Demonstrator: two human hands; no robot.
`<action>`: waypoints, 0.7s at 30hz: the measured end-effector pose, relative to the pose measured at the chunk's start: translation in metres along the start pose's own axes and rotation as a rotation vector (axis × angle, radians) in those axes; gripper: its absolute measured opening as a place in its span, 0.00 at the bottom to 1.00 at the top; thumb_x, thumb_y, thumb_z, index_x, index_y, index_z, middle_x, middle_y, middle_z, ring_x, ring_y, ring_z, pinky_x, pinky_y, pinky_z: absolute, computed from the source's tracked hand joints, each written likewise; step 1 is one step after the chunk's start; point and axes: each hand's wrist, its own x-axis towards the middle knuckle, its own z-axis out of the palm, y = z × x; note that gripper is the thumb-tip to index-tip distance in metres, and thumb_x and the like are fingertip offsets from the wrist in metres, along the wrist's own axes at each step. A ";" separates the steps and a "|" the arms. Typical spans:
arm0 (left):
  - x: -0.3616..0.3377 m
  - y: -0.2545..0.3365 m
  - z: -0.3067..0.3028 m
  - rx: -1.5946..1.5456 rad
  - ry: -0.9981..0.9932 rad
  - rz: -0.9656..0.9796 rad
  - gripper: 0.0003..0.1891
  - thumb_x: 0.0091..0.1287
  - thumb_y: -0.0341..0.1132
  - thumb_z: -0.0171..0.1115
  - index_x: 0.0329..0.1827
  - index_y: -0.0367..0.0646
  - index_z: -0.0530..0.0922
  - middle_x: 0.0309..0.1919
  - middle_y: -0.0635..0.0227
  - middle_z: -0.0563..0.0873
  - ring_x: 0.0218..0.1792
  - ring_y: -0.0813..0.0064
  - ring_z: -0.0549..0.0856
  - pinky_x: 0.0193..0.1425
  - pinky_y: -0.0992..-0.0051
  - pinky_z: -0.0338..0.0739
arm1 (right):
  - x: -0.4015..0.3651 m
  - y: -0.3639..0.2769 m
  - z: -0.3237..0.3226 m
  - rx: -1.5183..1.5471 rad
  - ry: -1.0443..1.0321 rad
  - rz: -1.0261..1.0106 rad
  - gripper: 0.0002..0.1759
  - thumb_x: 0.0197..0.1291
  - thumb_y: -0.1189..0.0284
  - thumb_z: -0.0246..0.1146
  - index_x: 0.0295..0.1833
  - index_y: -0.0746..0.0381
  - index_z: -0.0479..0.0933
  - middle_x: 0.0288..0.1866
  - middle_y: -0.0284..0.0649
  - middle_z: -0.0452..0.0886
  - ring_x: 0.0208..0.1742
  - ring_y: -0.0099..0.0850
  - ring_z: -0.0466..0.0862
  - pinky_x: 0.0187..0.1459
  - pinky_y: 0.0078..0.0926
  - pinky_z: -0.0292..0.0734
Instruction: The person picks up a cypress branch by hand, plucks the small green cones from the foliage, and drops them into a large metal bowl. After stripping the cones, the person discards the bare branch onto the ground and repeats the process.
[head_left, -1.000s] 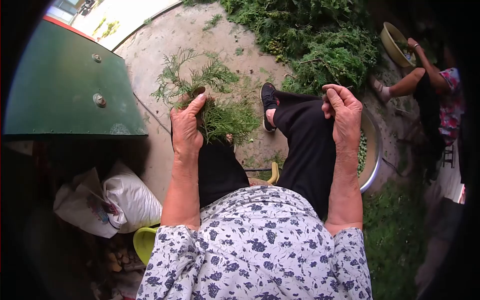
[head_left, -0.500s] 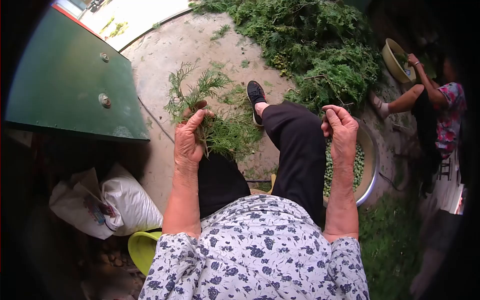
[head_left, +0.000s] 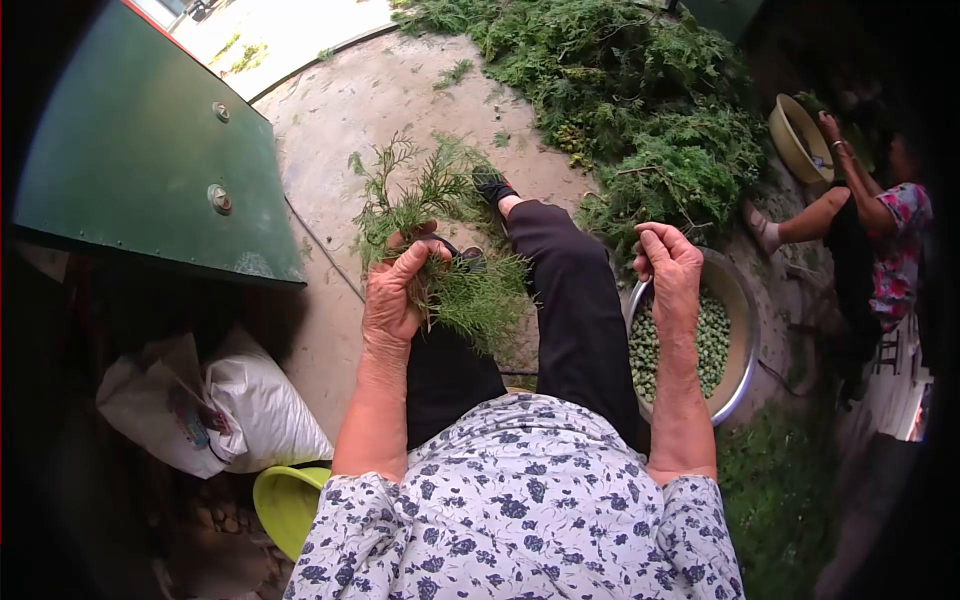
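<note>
My left hand [head_left: 392,298] is closed round the stem of a leafy evergreen sprig [head_left: 472,304], whose flat green sprays spread above and to the right of the fingers, over my lap. My right hand [head_left: 672,265] is raised above a wide metal-rimmed basin [head_left: 746,372], thumb and fingers pinched together. Whatever sits in that pinch is too small to make out. Many small pale-green cones or berries [head_left: 712,348] lie in the basin, partly hidden by my right forearm.
A large heap of cut evergreen branches [head_left: 640,110] covers the floor ahead. A green metal cabinet [head_left: 150,160] stands at left, with white sacks [head_left: 255,400] and a yellow-green tub [head_left: 285,505] below it. At right, another person [head_left: 895,245] sits by a yellowish basin [head_left: 795,150].
My left hand and the sprig have shifted slightly right and down in view. My feet have drawn closer in. My right hand stays pinched above the basin.
</note>
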 end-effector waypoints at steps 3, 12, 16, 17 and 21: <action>-0.002 -0.001 -0.016 0.049 0.069 0.043 0.17 0.66 0.38 0.57 0.51 0.35 0.72 0.32 0.62 0.83 0.35 0.75 0.81 0.41 0.78 0.75 | 0.002 -0.011 0.003 0.003 0.031 -0.062 0.06 0.61 0.74 0.59 0.40 0.64 0.79 0.23 0.28 0.75 0.20 0.14 0.71 0.19 0.10 0.63; -0.008 0.001 -0.011 -0.115 0.051 -0.034 0.19 0.68 0.41 0.53 0.54 0.35 0.71 0.31 0.63 0.82 0.32 0.76 0.80 0.36 0.79 0.76 | 0.014 0.013 0.012 -0.403 0.133 -0.460 0.05 0.59 0.76 0.60 0.40 0.65 0.78 0.29 0.32 0.77 0.22 0.17 0.73 0.24 0.15 0.68; -0.016 0.007 0.005 -0.105 -0.045 -0.052 0.18 0.68 0.40 0.52 0.52 0.34 0.73 0.28 0.63 0.80 0.30 0.74 0.77 0.33 0.76 0.74 | 0.013 0.009 -0.005 -0.438 0.174 -0.371 0.05 0.58 0.76 0.60 0.40 0.66 0.78 0.31 0.34 0.77 0.23 0.19 0.74 0.26 0.17 0.70; -0.017 0.007 0.005 -0.143 -0.126 -0.039 0.17 0.68 0.40 0.52 0.52 0.34 0.73 0.27 0.64 0.79 0.29 0.74 0.75 0.32 0.76 0.72 | 0.012 0.010 -0.006 -0.427 0.178 -0.365 0.05 0.58 0.77 0.60 0.39 0.66 0.78 0.30 0.34 0.77 0.23 0.19 0.74 0.26 0.17 0.70; -0.008 -0.011 -0.007 -0.244 -0.192 -0.102 0.17 0.70 0.40 0.49 0.53 0.37 0.73 0.23 0.70 0.73 0.23 0.78 0.64 0.27 0.78 0.60 | 0.011 0.011 -0.003 -0.499 0.142 -0.387 0.05 0.57 0.78 0.60 0.38 0.66 0.78 0.30 0.36 0.77 0.25 0.23 0.77 0.28 0.20 0.72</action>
